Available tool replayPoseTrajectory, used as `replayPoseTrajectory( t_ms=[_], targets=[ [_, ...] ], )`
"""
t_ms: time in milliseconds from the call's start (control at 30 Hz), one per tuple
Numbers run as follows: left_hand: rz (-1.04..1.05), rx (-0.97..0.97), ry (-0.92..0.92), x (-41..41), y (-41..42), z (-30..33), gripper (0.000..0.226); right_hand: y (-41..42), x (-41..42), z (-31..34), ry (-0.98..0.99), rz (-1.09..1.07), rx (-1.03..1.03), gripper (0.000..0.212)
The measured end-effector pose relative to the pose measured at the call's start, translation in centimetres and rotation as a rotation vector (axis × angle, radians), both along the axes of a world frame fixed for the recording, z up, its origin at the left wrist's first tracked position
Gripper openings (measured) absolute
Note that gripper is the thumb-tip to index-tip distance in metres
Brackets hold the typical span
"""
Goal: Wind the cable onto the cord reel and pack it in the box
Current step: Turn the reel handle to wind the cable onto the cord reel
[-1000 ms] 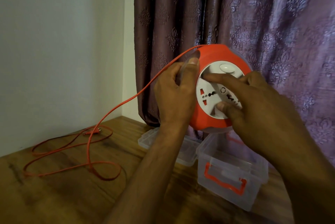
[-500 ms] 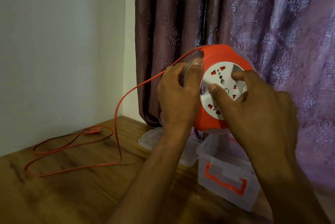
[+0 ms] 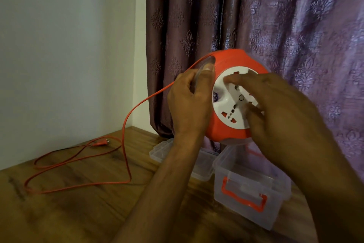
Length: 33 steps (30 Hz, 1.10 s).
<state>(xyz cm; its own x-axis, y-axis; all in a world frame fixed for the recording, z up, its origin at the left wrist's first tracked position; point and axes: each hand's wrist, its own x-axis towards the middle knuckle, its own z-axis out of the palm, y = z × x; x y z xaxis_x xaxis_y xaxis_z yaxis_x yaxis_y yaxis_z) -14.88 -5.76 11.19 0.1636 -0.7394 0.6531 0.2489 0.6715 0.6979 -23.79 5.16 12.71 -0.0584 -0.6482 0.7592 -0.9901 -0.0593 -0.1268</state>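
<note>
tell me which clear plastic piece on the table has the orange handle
The deep clear box nearest the camera; its front wall carries the orange handle. The flat lid behind has none visible.

Cord reel [image 3: 234, 61]: orange plastic shell, smooth, slight sheen; white plastic socket face [image 3: 230, 103], smooth, glossy.
Cable [image 3: 126, 124]: orange plastic sheath, flat, smooth, matt.
Box [image 3: 246, 183]: clear plastic, glossy; orange plastic latch [image 3: 243, 195].
Lid [image 3: 202, 166]: clear plastic.
Table [image 3: 78, 213]: wood-grain top, low sheen.
Curtain [image 3: 275, 16]: purple cloth, embossed pattern, faint lustre.
Wall [image 3: 59, 45]: painted, matt, smooth.
</note>
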Motion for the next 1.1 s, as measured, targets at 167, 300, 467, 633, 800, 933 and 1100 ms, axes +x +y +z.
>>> replayPoseTrajectory(
  t_ms=[167, 300, 467, 633, 800, 933, 1100],
  targets=[
    [0.013, -0.001, -0.020, 0.3, 0.0, 0.2, 0.026, 0.3, 0.4, 0.2, 0.037, -0.002, 0.221, 0.062],
    [0.023, -0.006, -0.029, 0.2, 0.1, 0.2, 0.025, -0.2, 0.4, -0.2, 0.034, -0.021, 0.189, 0.062],
    [0.066, -0.038, -0.041, 0.3, 0.0, 0.2, 0.022, -1.3, 0.0, -0.9, 0.036, -0.056, 0.073, 0.066],
    [0.045, -0.035, -0.035, 0.4, 0.2, 0.2, 0.019, -1.2, 0.2, -0.9, 0.004, -0.024, 0.026, 0.049],
    [0.046, -0.045, -0.021, 0.1, 0.5, 0.1, 0.026, -1.4, 0.5, -1.1, -0.115, -0.009, -0.083, 0.036],
    [0.059, -0.048, -0.006, 0.0, 0.6, 0.1, 0.028, -1.3, 0.9, -1.0, -0.153, -0.038, -0.105, 0.039],
    [0.108, -0.068, -0.002, 0.0, 0.5, 0.1, 0.033, -1.2, 0.9, -1.2, -0.146, -0.076, -0.083, 0.046]
  ],
)
